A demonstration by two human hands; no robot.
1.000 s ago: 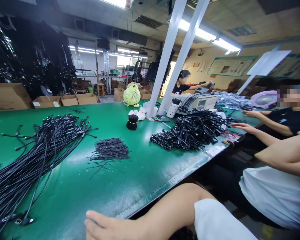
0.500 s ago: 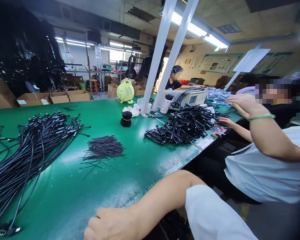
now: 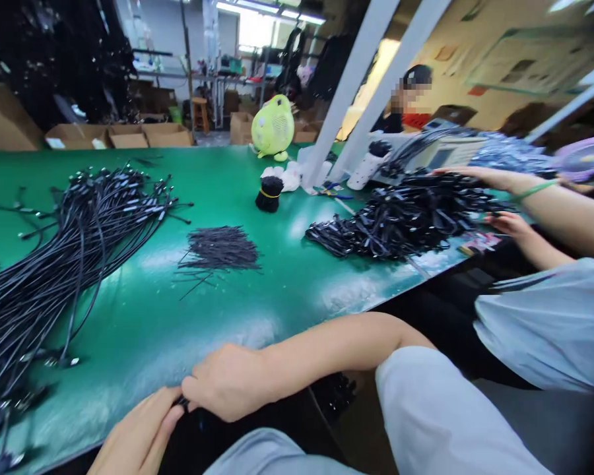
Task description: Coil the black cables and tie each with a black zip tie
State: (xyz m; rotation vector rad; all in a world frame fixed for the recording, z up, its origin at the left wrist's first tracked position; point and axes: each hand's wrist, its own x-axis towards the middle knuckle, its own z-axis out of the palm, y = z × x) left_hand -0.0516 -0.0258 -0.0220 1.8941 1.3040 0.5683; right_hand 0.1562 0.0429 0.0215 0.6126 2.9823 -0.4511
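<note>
My left hand (image 3: 137,432) and my right hand (image 3: 228,382) meet at the near edge of the green table (image 3: 287,290). Both are closed, with the fingers pinching a small black piece (image 3: 182,402) between them. Most of that piece is covered by the fingers, and its kind cannot be made out. On the left lies a large bundle of black cables (image 3: 103,224) with connector ends. Beyond my hands is a flat pile of short black ties or wires (image 3: 222,248).
A banded black bunch (image 3: 268,193) stands before a green fan (image 3: 273,128). White posts (image 3: 349,92) rise behind pliers (image 3: 332,191). At right, a co-worker's hands (image 3: 507,224) touch a heap of coiled black cables (image 3: 391,221). A spotted cup (image 3: 367,168) stands behind it.
The view has tilted down and my left hand has come into sight, meeting my right hand at the small black piece. The co-worker's raised hand has come down onto the cable heap.
</note>
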